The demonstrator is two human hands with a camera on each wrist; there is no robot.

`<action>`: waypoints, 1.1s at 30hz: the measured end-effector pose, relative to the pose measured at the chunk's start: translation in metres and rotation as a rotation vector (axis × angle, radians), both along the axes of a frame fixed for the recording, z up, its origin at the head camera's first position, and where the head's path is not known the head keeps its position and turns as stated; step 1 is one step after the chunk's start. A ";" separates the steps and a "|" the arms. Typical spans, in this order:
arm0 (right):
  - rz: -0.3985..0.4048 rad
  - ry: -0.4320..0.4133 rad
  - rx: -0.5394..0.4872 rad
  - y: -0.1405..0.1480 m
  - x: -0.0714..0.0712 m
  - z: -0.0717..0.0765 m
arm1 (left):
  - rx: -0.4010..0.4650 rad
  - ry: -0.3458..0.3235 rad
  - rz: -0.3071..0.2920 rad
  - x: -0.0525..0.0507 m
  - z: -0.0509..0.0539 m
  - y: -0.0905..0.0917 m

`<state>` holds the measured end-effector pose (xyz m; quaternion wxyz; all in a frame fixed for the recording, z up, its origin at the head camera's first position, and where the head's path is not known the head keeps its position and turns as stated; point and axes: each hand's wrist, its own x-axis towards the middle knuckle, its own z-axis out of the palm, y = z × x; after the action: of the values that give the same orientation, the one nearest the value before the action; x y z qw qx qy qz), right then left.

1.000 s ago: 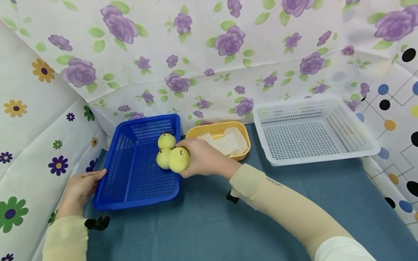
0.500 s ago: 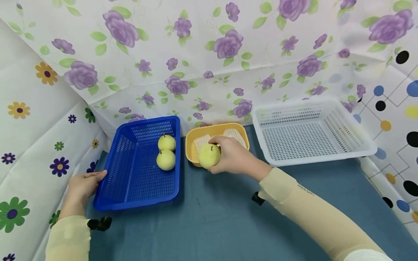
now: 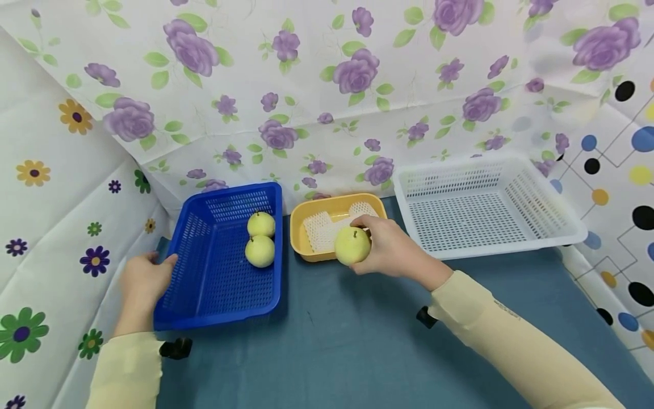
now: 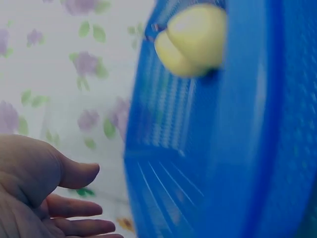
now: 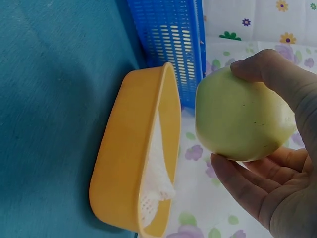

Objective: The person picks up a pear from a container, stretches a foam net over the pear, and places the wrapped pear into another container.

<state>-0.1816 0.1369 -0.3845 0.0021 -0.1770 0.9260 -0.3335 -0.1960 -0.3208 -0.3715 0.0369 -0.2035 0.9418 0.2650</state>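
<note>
Left of the yellow oval plastic tub (image 3: 317, 256): a blue rectangular plastic basket (image 3: 219, 284). Right: a white rectangular plastic basket (image 3: 462, 224).

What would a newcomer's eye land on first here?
Probably the pale yellow-green pear in the right grip, near the yellow tray in the middle. The deep blue basket on the left, with two more pears by its right side, comes next. The large white basket stands on the right.

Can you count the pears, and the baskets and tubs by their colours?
Pears: 3, one of them held in the right hand
Blue basket: 1
White basket: 1
Yellow tub: 1
Total: 6
</note>
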 end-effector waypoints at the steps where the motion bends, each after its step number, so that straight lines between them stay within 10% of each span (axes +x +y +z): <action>1: -0.001 0.001 -0.004 0.001 0.001 0.000 | 0.007 0.038 -0.008 0.001 0.004 0.007; 7: 0.005 0.002 -0.010 0.010 0.006 -0.002 | 0.029 0.266 -0.113 0.011 0.025 0.058; 15: 0.013 -0.012 -0.029 0.015 0.012 -0.007 | 0.140 0.458 -0.375 0.023 0.024 0.126; 25: 0.016 -0.053 -0.035 0.016 0.017 -0.020 | 0.218 0.364 -0.612 0.031 0.003 0.203; 33: 0.055 -0.076 -0.022 0.013 0.020 -0.033 | 0.223 0.167 -0.748 0.036 -0.020 0.239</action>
<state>-0.1613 0.1503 -0.4178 0.0443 -0.1895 0.9163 -0.3501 -0.1603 -0.0822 -0.3919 0.0761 0.1811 0.9162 0.3493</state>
